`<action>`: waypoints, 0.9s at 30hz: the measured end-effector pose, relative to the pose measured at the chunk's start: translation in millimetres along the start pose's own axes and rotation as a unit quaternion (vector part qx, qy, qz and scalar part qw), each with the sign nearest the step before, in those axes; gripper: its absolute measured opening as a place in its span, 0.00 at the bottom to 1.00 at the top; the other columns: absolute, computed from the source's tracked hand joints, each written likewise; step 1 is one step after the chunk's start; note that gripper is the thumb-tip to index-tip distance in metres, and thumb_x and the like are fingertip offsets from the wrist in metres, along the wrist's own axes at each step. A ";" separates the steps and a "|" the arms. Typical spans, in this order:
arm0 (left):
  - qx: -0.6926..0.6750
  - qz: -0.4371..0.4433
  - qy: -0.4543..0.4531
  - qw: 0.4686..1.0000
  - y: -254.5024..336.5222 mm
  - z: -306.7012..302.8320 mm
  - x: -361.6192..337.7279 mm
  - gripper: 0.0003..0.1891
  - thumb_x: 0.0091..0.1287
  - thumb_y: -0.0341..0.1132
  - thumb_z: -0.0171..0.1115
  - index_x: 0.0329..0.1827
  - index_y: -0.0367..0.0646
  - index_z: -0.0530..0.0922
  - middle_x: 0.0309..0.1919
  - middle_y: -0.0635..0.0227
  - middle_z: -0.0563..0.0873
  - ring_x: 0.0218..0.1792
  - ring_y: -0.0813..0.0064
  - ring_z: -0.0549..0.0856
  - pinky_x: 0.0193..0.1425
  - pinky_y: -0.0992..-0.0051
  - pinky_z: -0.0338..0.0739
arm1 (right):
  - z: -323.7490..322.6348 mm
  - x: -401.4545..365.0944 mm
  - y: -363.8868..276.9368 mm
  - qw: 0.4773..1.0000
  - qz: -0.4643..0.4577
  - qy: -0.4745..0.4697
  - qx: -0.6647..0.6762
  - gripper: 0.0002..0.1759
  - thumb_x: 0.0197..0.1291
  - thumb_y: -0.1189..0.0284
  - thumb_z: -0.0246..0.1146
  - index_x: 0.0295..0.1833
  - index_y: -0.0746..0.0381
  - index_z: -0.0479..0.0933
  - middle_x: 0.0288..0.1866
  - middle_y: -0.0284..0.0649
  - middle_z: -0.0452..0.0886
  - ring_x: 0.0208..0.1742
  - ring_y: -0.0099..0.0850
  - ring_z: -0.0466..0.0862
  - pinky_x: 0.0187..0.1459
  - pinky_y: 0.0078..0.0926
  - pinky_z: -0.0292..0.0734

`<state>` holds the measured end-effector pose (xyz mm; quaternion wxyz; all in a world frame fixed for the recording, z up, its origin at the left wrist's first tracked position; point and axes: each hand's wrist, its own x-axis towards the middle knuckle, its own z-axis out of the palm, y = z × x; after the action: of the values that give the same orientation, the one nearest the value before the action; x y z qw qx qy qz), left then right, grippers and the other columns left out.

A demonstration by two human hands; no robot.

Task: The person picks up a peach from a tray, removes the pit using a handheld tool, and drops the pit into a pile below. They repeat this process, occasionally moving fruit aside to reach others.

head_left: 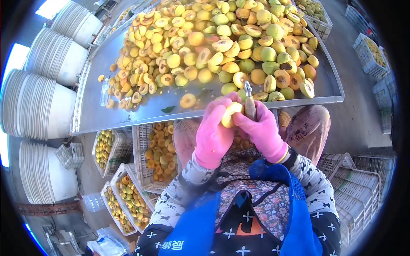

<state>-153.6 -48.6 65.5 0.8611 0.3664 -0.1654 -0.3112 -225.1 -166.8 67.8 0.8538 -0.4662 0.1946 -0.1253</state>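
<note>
fruit (196,39) lies heaped on a metal table (136,116); 4 tub stacks (38,104) left.

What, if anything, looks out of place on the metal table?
A clear plastic bottle sits by the fruit pile's left edge, odd among loose fruit. A stray green leaf lies on the table's bare metal. Nothing else stands out.

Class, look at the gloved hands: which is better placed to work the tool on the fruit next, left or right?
Probably the right hand: it grips the tool, close beside the fruit that the left hand holds.
</note>
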 end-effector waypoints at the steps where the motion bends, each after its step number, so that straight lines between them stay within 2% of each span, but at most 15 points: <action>1: -0.010 -0.021 -0.012 1.000 3.7 -0.7 0.4 0.20 0.78 0.36 0.49 0.68 0.36 0.68 0.67 0.55 0.72 0.66 0.59 0.74 0.68 0.61 0.72 | -4.4 1.8 1.0 1.000 0.002 -0.007 -0.011 0.19 0.61 0.72 0.71 0.54 0.65 0.76 0.33 0.29 0.79 0.29 0.13 0.76 0.28 0.15 0.71; 4: -0.016 -0.072 -0.038 0.997 19.5 -2.2 4.0 0.19 0.74 0.32 0.51 0.65 0.35 0.71 0.66 0.53 0.75 0.68 0.59 0.73 0.71 0.61 0.68 | -12.8 6.0 -7.4 0.996 0.040 -0.033 -0.077 0.19 0.59 0.72 0.71 0.54 0.64 0.76 0.37 0.31 0.80 0.34 0.16 0.78 0.34 0.18 0.75; 7: 0.043 -0.080 -0.008 0.996 26.8 5.4 4.1 0.23 0.73 0.32 0.48 0.69 0.35 0.68 0.65 0.52 0.76 0.65 0.58 0.76 0.71 0.62 0.69 | -15.8 12.2 0.3 0.979 -0.087 -0.006 -0.187 0.20 0.58 0.71 0.71 0.55 0.64 0.76 0.39 0.30 0.80 0.39 0.19 0.79 0.41 0.21 0.77; 10: 0.031 -0.117 -0.008 0.993 17.9 3.9 4.5 0.24 0.71 0.29 0.48 0.70 0.34 0.67 0.64 0.54 0.77 0.64 0.64 0.78 0.70 0.68 0.69 | -10.1 12.6 0.8 0.974 -0.118 0.013 -0.194 0.20 0.58 0.71 0.71 0.55 0.63 0.76 0.41 0.30 0.81 0.42 0.21 0.79 0.45 0.22 0.77; 12: 0.313 0.003 -0.012 0.950 6.7 -0.5 1.5 0.23 0.69 0.28 0.50 0.66 0.31 0.69 0.63 0.56 0.77 0.58 0.66 0.81 0.61 0.70 0.76 | -7.4 11.3 10.9 0.993 -0.078 -0.026 -0.088 0.20 0.59 0.70 0.70 0.56 0.63 0.76 0.41 0.30 0.81 0.42 0.21 0.79 0.45 0.22 0.77; 14: 0.353 0.030 0.037 0.935 -0.5 2.3 -0.3 0.21 0.68 0.27 0.50 0.65 0.30 0.70 0.62 0.57 0.77 0.53 0.68 0.83 0.52 0.73 0.80 | -8.4 11.7 11.9 0.997 -0.029 -0.053 -0.043 0.20 0.60 0.72 0.68 0.58 0.62 0.75 0.38 0.29 0.81 0.39 0.23 0.81 0.42 0.23 0.78; 15: 0.257 -0.006 0.087 0.962 0.6 11.3 0.9 0.21 0.69 0.27 0.49 0.65 0.31 0.71 0.61 0.56 0.78 0.49 0.69 0.84 0.48 0.75 0.81 | -7.5 6.0 -2.9 0.995 0.009 -0.091 -0.033 0.20 0.60 0.73 0.68 0.58 0.62 0.75 0.37 0.28 0.80 0.38 0.24 0.81 0.40 0.23 0.78; 17: 0.252 0.007 0.136 0.958 3.3 10.7 3.8 0.21 0.70 0.26 0.47 0.66 0.32 0.71 0.60 0.55 0.79 0.44 0.72 0.86 0.42 0.79 0.81 | -4.7 -7.4 -39.9 0.981 0.085 -0.173 -0.012 0.21 0.61 0.74 0.67 0.59 0.62 0.74 0.35 0.27 0.80 0.35 0.25 0.82 0.36 0.25 0.78; 18: 0.344 0.056 0.133 0.928 6.1 1.3 6.7 0.21 0.71 0.26 0.47 0.66 0.33 0.71 0.59 0.55 0.80 0.41 0.73 0.86 0.39 0.80 0.80 | -9.6 -14.8 -33.0 0.984 0.074 -0.162 -0.018 0.21 0.61 0.73 0.66 0.59 0.63 0.74 0.32 0.32 0.81 0.30 0.30 0.82 0.32 0.31 0.78; 19: 0.432 0.103 0.127 0.887 12.8 -4.6 9.7 0.21 0.71 0.26 0.46 0.67 0.34 0.71 0.58 0.54 0.80 0.38 0.74 0.86 0.37 0.81 0.80 | -12.1 -18.6 -27.3 0.982 0.001 -0.135 -0.133 0.21 0.61 0.73 0.67 0.59 0.64 0.73 0.32 0.36 0.81 0.31 0.33 0.83 0.33 0.33 0.78; 20: 0.204 0.014 0.181 0.962 25.0 -6.7 11.9 0.24 0.73 0.37 0.48 0.69 0.37 0.71 0.60 0.54 0.81 0.45 0.70 0.83 0.49 0.69 0.79 | -14.4 -20.7 -22.4 0.960 -0.073 -0.105 -0.247 0.21 0.60 0.73 0.67 0.59 0.64 0.73 0.32 0.40 0.81 0.31 0.36 0.83 0.33 0.35 0.78; 22: -0.009 -0.024 0.125 0.992 30.6 -23.2 10.0 0.26 0.72 0.42 0.48 0.70 0.39 0.70 0.61 0.52 0.80 0.45 0.66 0.82 0.50 0.66 0.79 | -20.8 -17.4 -7.0 0.873 -0.238 -0.057 -0.423 0.23 0.58 0.73 0.69 0.58 0.65 0.72 0.34 0.52 0.81 0.34 0.50 0.84 0.35 0.41 0.78; 23: -0.117 -0.045 0.091 0.988 29.9 -27.9 11.0 0.27 0.72 0.44 0.48 0.71 0.39 0.70 0.62 0.51 0.80 0.44 0.64 0.82 0.50 0.65 0.79 | -20.3 -14.9 -0.6 0.868 -0.262 -0.047 -0.420 0.23 0.58 0.73 0.69 0.57 0.65 0.72 0.34 0.52 0.81 0.35 0.51 0.84 0.35 0.42 0.78; 26: -0.179 -0.054 0.030 0.982 24.3 -24.3 10.4 0.31 0.67 0.48 0.54 0.70 0.38 0.69 0.58 0.49 0.81 0.53 0.53 0.82 0.58 0.61 0.78 | -13.6 -15.2 7.1 0.853 -0.314 -0.019 -0.416 0.21 0.58 0.73 0.68 0.57 0.63 0.72 0.36 0.51 0.82 0.34 0.52 0.83 0.35 0.44 0.78; 27: -0.160 -0.053 0.062 0.984 25.3 -16.2 9.7 0.30 0.68 0.48 0.54 0.70 0.39 0.70 0.58 0.49 0.80 0.54 0.52 0.81 0.59 0.60 0.78 | -13.1 -15.8 5.7 0.852 -0.313 -0.026 -0.418 0.21 0.58 0.73 0.68 0.56 0.63 0.72 0.36 0.51 0.82 0.34 0.52 0.83 0.35 0.44 0.78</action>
<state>-127.6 -32.7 73.7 0.8995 0.2510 -0.0406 -0.3553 -245.0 -167.3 59.9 0.4989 -0.8185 0.0496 -0.2807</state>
